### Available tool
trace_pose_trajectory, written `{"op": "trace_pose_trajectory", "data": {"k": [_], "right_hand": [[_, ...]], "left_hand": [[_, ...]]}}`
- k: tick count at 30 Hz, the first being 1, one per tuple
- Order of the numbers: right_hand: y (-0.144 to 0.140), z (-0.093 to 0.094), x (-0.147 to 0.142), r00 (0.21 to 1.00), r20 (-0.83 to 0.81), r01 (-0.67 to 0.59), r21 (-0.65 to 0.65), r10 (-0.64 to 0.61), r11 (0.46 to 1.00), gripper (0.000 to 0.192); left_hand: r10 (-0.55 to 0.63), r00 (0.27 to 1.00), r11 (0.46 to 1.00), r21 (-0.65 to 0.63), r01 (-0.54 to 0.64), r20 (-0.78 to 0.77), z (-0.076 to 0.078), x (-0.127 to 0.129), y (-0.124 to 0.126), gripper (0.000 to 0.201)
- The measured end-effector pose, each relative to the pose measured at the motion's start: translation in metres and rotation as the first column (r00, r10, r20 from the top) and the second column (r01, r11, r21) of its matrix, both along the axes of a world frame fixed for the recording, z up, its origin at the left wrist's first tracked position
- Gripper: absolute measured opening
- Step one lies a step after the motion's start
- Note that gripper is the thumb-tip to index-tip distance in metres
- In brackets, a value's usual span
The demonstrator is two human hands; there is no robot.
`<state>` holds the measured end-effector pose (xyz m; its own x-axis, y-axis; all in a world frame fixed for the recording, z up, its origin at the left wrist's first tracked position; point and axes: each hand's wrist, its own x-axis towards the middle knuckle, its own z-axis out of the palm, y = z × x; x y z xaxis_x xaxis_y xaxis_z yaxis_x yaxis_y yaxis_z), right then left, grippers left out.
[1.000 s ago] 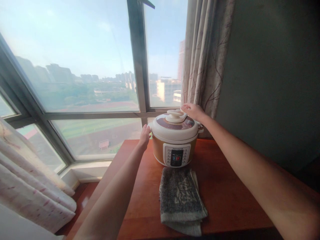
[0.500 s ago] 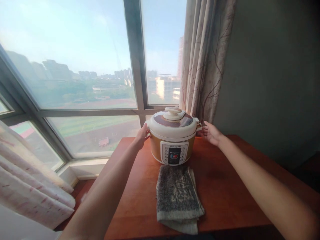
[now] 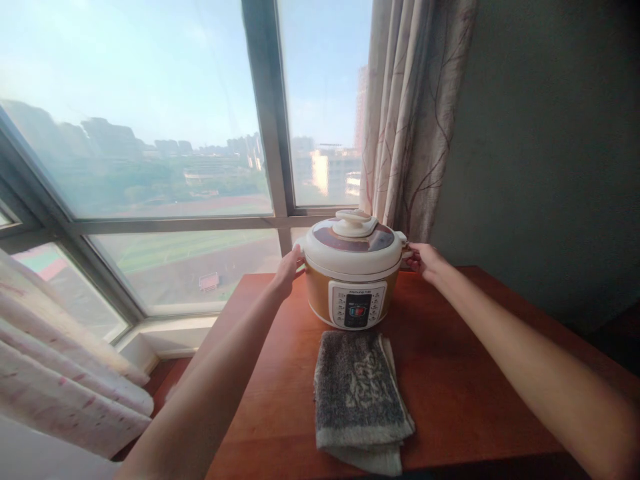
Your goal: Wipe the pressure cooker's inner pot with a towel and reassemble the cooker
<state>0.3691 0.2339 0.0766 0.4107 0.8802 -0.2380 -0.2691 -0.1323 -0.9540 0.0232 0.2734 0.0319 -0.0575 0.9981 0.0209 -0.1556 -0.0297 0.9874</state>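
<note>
A white and gold electric pressure cooker stands upright on the reddish-brown table, its lid on and its control panel facing me. My left hand grips the cooker's left side handle, thumb on top and fingers curled beneath. Around the right side handle my right hand is closed, its fingertips partly hidden under the handle. Just in front of the cooker lies a folded dark grey towel with a pale pattern and a light border.
Behind and to the left of the table is a large window with grey frames. A long curtain hangs behind the cooker, and another curtain is at the lower left. A dark wall stands at the right.
My right hand has closed onto the right handle, where its fingers were looser before. The cooker appears slightly further right and turned a little. My left hand stays at its handle.
</note>
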Motion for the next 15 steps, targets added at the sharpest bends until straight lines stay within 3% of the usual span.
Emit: {"op": "trace_pose_trajectory", "data": {"k": [7,12,15], "right_hand": [[-0.008,0.005,0.034,0.993,0.051,0.102,0.013,-0.103,0.995,0.024],[-0.018,0.019,0.066,0.969,0.129,0.207,0.054,-0.212,0.977,0.024],[-0.028,0.026,0.087,0.945,0.182,0.267,0.058,-0.273,0.962,0.018]], "left_hand": [[-0.044,0.997,0.999,-0.024,0.045,0.064,0.001,0.043,-0.006,0.041],[-0.078,0.991,0.99,-0.107,0.09,0.108,-0.002,0.082,-0.015,0.039],[-0.14,0.98,0.984,-0.094,0.154,0.138,-0.006,0.108,-0.028,0.037]]}}
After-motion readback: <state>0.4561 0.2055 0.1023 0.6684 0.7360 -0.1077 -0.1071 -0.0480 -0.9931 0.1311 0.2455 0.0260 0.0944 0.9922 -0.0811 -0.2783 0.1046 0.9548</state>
